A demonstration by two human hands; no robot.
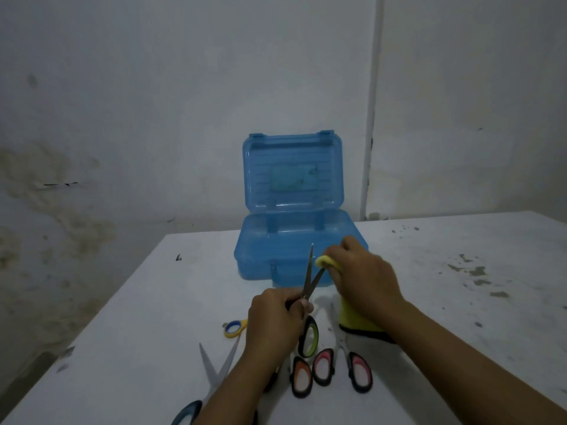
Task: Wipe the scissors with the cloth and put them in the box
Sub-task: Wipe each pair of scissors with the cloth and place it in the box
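My left hand (276, 320) grips a pair of scissors (309, 277) with black and lime-green handles, blades spread apart and pointing up. My right hand (362, 271) pinches a yellow cloth (325, 261) around the right blade near its tip; the rest of the cloth (359, 322) hangs down under my wrist to the table. Behind the hands stands the blue see-through box (270, 250), its lid raised upright against the wall.
Other scissors lie on the white table (147, 317): a yellow-handled pair (234, 328), a large teal-handled pair (211, 372) spread wide, an orange-handled pair (302, 375) and a pink-handled pair (352, 363). Dirt marks speckle the table's right side.
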